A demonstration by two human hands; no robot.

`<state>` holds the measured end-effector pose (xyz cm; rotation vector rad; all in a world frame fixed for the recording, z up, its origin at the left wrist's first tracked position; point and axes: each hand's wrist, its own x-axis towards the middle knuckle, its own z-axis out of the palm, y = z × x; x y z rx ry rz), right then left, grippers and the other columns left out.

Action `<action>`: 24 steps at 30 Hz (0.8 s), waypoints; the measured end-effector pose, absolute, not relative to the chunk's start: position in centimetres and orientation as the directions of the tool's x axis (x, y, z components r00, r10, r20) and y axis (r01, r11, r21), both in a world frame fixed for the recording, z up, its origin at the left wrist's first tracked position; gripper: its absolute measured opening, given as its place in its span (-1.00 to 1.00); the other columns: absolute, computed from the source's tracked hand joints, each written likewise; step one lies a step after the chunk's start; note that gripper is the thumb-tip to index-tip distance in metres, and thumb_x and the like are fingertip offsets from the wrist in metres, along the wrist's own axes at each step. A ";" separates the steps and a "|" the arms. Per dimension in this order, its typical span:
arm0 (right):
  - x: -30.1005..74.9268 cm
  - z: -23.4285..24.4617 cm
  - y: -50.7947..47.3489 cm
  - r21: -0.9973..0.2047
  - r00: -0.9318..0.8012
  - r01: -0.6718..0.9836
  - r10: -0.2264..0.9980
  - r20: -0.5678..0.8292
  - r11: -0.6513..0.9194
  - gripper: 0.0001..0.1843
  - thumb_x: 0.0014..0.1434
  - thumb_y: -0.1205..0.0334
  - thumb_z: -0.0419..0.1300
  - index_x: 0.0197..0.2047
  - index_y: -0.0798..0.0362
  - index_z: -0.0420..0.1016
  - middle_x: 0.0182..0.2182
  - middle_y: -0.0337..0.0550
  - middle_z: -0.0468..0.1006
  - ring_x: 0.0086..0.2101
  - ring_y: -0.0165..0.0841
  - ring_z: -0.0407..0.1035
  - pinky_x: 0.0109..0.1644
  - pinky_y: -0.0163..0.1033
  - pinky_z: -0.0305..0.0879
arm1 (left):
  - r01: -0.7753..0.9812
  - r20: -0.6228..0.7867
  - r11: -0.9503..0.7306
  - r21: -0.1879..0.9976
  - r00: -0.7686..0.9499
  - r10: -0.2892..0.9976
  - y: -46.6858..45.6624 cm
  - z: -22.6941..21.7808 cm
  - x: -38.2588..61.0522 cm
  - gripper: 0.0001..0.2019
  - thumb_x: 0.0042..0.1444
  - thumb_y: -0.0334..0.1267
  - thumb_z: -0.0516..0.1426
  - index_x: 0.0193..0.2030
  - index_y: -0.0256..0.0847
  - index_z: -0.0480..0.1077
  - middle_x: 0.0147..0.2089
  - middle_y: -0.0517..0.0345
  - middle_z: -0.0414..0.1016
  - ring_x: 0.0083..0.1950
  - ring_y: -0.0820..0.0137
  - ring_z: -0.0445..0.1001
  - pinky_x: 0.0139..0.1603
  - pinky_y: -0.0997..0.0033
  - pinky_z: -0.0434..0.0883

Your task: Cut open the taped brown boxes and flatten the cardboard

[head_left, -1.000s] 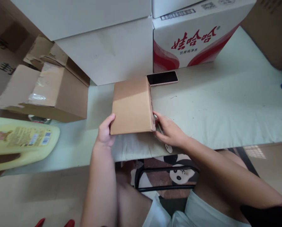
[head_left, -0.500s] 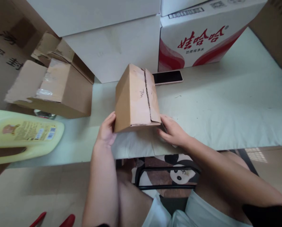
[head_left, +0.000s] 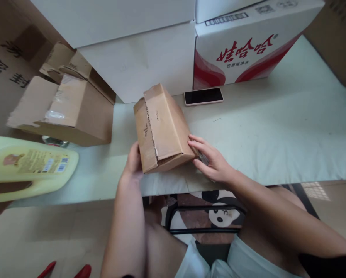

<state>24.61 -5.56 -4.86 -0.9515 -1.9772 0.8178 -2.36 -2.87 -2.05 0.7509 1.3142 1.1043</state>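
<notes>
A small brown cardboard box [head_left: 167, 123] is tilted between my two hands over the near part of the table. Its ragged-edged flap seam faces up on the left side, with faint handwriting beside it. My left hand [head_left: 133, 162] grips the lower left side, its fingers partly hidden behind the box. On the other side, my right hand [head_left: 210, 158] presses its fingertips against the lower right corner. A small greyish object [head_left: 202, 157] shows between that hand's thumb and fingers; its kind is unclear.
Behind the box lies a phone [head_left: 204, 96] before white cartons [head_left: 150, 63] and a red-and-white carton [head_left: 233, 58]. Opened cardboard boxes [head_left: 94, 112] and a pale yellow jug [head_left: 45, 166] stand to the left. The table's front edge [head_left: 294, 181] runs close to my legs.
The cardboard box has turned and tipped over between my hands: its ragged seam was on the right and is now on the left. More of the phone shows.
</notes>
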 end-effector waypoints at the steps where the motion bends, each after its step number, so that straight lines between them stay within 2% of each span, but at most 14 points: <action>1: 24.6 -4.8 -5.6 -0.794 -0.419 0.327 0.831 0.365 0.513 -0.41 0.32 0.26 0.10 0.39 -0.12 0.25 0.41 0.07 0.25 0.38 -0.09 0.18 0.40 0.27 0.19 | -0.212 -0.382 0.362 0.908 -0.060 0.922 -2.9 -1.7 -2.2 -0.36 -0.13 0.40 0.25 -0.26 -0.21 0.55 -0.24 -0.07 0.65 0.11 -0.12 0.57 0.06 -0.09 0.56; 3: 24.6 -4.7 -5.6 -0.795 -0.434 0.317 0.824 0.364 0.518 -0.43 0.33 0.25 0.10 0.39 -0.10 0.26 0.41 0.08 0.24 0.39 -0.09 0.16 0.41 0.26 0.19 | -0.214 -0.408 0.398 0.892 -0.002 0.913 -3.1 -1.1 -2.0 -0.27 -0.13 0.50 0.17 -0.20 -0.19 0.55 -0.19 -0.11 0.66 0.20 -0.15 0.52 0.09 -0.11 0.55; 5: 24.7 -4.6 -5.6 -0.789 -0.449 0.313 0.815 0.367 0.528 -0.42 0.33 0.24 0.10 0.40 -0.11 0.26 0.43 0.06 0.22 0.41 -0.10 0.12 0.43 0.26 0.15 | -0.196 -0.423 0.417 0.888 0.011 0.906 -3.4 -0.8 -2.2 -0.31 -0.13 0.46 0.21 -0.15 -0.14 0.55 -0.16 -0.09 0.66 0.25 -0.12 0.49 0.12 -0.08 0.55; 7: 24.8 -4.4 -5.6 -0.776 -0.454 0.315 0.805 0.383 0.547 -0.41 0.33 0.23 0.10 0.41 -0.13 0.25 0.44 0.01 0.20 0.43 -0.10 0.06 0.45 0.29 0.07 | -0.167 -0.448 0.442 0.881 -0.001 0.894 -3.6 -0.9 -2.7 -0.39 -0.09 0.36 0.26 -0.12 -0.13 0.55 -0.17 -0.07 0.65 0.19 -0.08 0.54 0.07 -0.03 0.57; 8: 24.9 -4.3 -5.6 -0.768 -0.450 0.318 0.801 0.394 0.556 -0.41 0.33 0.22 0.10 0.41 -0.14 0.25 0.45 -0.01 0.20 0.44 -0.10 0.03 0.46 0.30 0.04 | -0.151 -0.467 0.462 0.874 0.004 0.884 -3.7 -1.1 -3.1 -0.43 -0.07 0.31 0.28 -0.14 -0.12 0.56 -0.21 -0.06 0.65 0.10 -0.05 0.59 -0.02 0.01 0.60; 10: 25.0 -4.0 -5.7 -0.755 -0.427 0.324 0.800 0.422 0.571 -0.44 0.33 0.20 0.11 0.37 -0.13 0.29 0.43 -0.03 0.23 0.45 -0.09 0.00 0.47 0.33 0.00 | -0.105 -0.503 0.506 0.856 0.053 0.862 -3.8 -1.5 -3.7 -0.51 -0.06 0.28 0.30 -0.25 -0.12 0.56 -0.39 0.00 0.59 -0.25 0.09 0.64 -0.35 0.17 0.58; 12: 25.0 -3.8 -5.9 -0.746 -0.371 0.338 0.810 0.454 0.574 -0.52 0.32 0.18 0.10 0.29 -0.13 0.38 0.38 -0.04 0.32 0.43 -0.07 0.05 0.46 0.34 0.03 | -0.035 -0.518 0.527 0.849 0.142 0.844 -3.8 -1.8 -4.0 -0.53 -0.06 0.27 0.32 -0.37 -0.14 0.53 -0.56 0.08 0.46 -0.55 0.28 0.48 -0.65 0.36 0.32; 14: 25.0 -3.6 -6.0 -0.742 -0.274 0.369 0.828 0.489 0.560 -0.63 0.31 0.17 0.09 0.15 -0.11 0.47 0.30 -0.04 0.41 0.39 -0.05 0.14 0.45 0.33 0.07 | 0.058 -0.513 0.512 0.857 0.202 0.835 -3.7 -2.1 -3.7 -0.55 -0.05 0.22 0.34 -0.34 -0.17 0.54 -0.57 0.09 0.45 -0.62 0.38 0.39 -0.71 0.44 0.15; 15: 24.9 -3.5 -6.1 -0.743 -0.216 0.386 0.837 0.503 0.547 -0.68 0.31 0.18 0.08 0.09 -0.10 0.50 0.27 -0.02 0.42 0.37 -0.04 0.17 0.44 0.33 0.10 | 0.100 -0.494 0.484 0.869 0.185 0.849 -3.5 -2.2 -3.3 -0.56 -0.05 0.16 0.36 -0.24 -0.18 0.57 -0.48 0.05 0.52 -0.58 0.37 0.43 -0.69 0.46 0.17; 17: 24.9 -3.5 -6.3 -0.753 -0.133 0.406 0.849 0.511 0.517 -0.74 0.31 0.19 0.07 -0.02 -0.07 0.53 0.26 0.01 0.40 0.35 -0.03 0.19 0.42 0.30 0.15 | 0.144 -0.395 0.386 0.911 0.038 0.918 -3.2 -2.4 -2.5 -0.50 -0.05 0.04 0.38 0.00 -0.15 0.55 -0.14 -0.07 0.62 -0.35 0.30 0.56 -0.53 0.43 0.36; 19: 24.8 -3.5 -6.4 -0.763 -0.154 0.396 0.856 0.494 0.511 -0.76 0.30 0.19 0.06 -0.07 -0.05 0.53 0.26 0.02 0.39 0.35 -0.02 0.19 0.40 0.28 0.18 | 0.102 -0.215 0.229 0.968 -0.132 0.968 -2.8 -2.5 -1.8 -0.43 0.04 0.07 0.32 0.18 -0.05 0.46 0.24 -0.09 0.48 0.01 0.16 0.58 -0.24 0.31 0.52; 20: 24.8 -3.5 -6.4 -0.764 -0.201 0.384 0.855 0.478 0.518 -0.76 0.29 0.19 0.06 -0.08 -0.05 0.52 0.26 0.02 0.39 0.35 -0.02 0.19 0.40 0.28 0.18 | 0.073 -0.121 0.135 0.988 -0.178 0.977 -2.6 -2.5 -1.7 -0.43 0.09 0.11 0.26 0.22 0.00 0.42 0.36 -0.05 0.37 0.19 0.11 0.50 -0.06 0.23 0.53; 22: 24.9 -3.4 -6.3 -0.762 -0.311 0.348 0.834 0.456 0.546 -0.76 0.28 0.17 0.08 -0.05 -0.06 0.51 0.25 0.01 0.41 0.35 -0.02 0.20 0.39 0.27 0.20 | 0.081 0.030 -0.017 0.997 -0.170 0.985 -2.4 -2.5 -1.6 -0.46 0.13 0.17 0.21 0.21 0.04 0.43 0.47 0.04 0.22 0.43 0.06 0.26 0.28 0.12 0.38; 24: 25.2 -3.3 -5.7 -0.755 -0.349 0.337 0.819 0.455 0.563 -0.73 0.27 0.15 0.07 -0.03 -0.06 0.50 0.25 0.02 0.43 0.30 -0.02 0.26 0.35 0.23 0.26 | 0.176 0.100 -0.081 0.981 -0.104 0.990 -2.4 -2.5 -1.8 -0.50 0.09 0.13 0.25 0.13 0.01 0.49 0.48 0.08 0.19 0.53 0.07 0.09 0.48 0.10 0.13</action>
